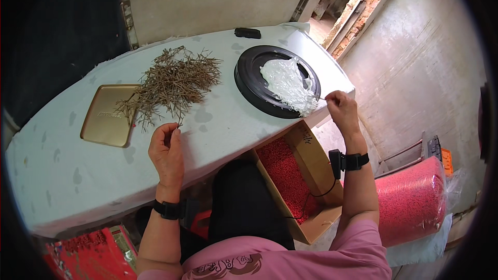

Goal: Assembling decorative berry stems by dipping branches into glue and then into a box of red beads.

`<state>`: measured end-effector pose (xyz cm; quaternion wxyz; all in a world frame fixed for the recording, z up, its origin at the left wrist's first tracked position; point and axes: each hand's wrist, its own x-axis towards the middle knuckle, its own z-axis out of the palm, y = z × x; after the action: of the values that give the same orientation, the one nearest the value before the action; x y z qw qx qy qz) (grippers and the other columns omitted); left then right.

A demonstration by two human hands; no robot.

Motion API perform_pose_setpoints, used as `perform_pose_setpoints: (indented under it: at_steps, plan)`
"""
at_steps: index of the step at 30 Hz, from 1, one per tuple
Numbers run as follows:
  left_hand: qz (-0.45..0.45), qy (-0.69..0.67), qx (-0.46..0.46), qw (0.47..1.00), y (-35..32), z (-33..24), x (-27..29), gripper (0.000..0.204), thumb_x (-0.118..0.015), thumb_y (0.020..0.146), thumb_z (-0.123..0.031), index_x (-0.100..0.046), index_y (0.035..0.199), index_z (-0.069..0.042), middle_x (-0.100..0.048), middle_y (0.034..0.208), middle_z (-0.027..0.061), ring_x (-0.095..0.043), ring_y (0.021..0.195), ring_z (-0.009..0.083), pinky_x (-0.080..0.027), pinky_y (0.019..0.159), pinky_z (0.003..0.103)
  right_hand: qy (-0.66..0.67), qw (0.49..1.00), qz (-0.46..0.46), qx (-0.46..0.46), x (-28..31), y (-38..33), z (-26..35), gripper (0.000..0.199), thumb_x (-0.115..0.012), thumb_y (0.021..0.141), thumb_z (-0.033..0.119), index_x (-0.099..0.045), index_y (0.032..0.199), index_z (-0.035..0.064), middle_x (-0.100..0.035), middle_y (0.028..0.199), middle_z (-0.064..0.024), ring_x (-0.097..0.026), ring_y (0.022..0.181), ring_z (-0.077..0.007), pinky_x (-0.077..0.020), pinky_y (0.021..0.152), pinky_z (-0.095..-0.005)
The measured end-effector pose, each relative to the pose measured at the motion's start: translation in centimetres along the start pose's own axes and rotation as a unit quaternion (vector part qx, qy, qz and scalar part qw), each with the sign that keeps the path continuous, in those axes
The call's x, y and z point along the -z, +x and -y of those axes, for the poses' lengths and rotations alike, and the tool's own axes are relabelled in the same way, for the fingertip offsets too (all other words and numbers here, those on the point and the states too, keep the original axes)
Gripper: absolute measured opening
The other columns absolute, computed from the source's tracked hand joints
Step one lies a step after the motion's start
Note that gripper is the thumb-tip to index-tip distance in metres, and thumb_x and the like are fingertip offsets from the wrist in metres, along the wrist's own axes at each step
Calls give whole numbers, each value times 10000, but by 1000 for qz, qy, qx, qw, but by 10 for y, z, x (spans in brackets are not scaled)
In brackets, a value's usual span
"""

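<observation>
My left hand (167,150) is closed in a pinch at the near edge of a tangled pile of thin brown twigs (179,80), with a twig end at its fingertips. To the right, my right hand (343,111) pinches a thin stick, mostly hidden by the fingers, beside a round black tray (248,85). The stick's tip reaches the tray's right rim, close to a spread mass of glossy white paste (285,80). Part of the twig pile overlaps a gold rectangular lid (106,116) on the table.
A patterned white cloth covers the table (218,129); a small black object (247,33) lies at its far edge. Below the front edge, an open cardboard box (306,158) holds small red beads (285,171). A clear bag of red beads (410,202) stands right; red material (93,256) lies lower left.
</observation>
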<state>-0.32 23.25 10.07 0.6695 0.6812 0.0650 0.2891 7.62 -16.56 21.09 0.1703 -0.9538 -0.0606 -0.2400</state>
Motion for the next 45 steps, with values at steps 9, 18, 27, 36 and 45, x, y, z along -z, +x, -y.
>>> perform_pose_setpoints:
  at_steps: [9, 18, 27, 36, 45]
  plan:
    - [3, 9, -4, 1000, 1, 0, -3, 132, -603, 896, -22, -618, 1027, -18, -602, 923, -11, -524, 827, 62, -432, 748, 205, -80, 974, -129, 168, -27, -8, 6, 113, -613, 815, 0, -633, 920, 37, -606, 867, -115, -627, 730, -279, -511, 633, -343]
    - [3, 16, -19, 1000, 1, -1, 0, 121, -598, 874, 30, -623, 986, -5, -609, 925, 19, -552, 822, 85, -464, 754, 223, -96, 952, -1, 290, -8, -23, 21, 126, -601, 804, -26, -619, 918, 23, -594, 875, -128, -623, 752, -316, -520, 638, -363]
    - [0, 13, -22, 1000, 0, 1, 0, 142, -609, 893, -15, -628, 1034, -14, -614, 933, -9, -536, 837, 60, -438, 764, 200, 56, 981, -145, 116, -11, -12, 31, 86, -616, 842, -14, -636, 919, 17, -624, 863, -92, -639, 634, -182, -514, 571, -271]
    - [-4, 11, -10, 1000, 1, 0, -2, 119, -587, 887, 19, -626, 999, 6, -627, 943, 34, -571, 836, 94, -473, 774, 228, 97, 982, -8, -163, -32, -13, -2, 106, -648, 844, 99, -653, 884, 1, -644, 685, -67, -634, 628, -127, -503, 541, -257]
    - [-22, 10, -17, 1000, 1, -1, -3, 126, -593, 880, 27, -627, 1000, 4, -624, 939, 30, -571, 831, 91, -475, 770, 227, 119, 984, -128, -45, -21, -16, -14, 76, -630, 819, 61, -633, 881, 16, -632, 723, -103, -629, 607, -213, -516, 593, -321]
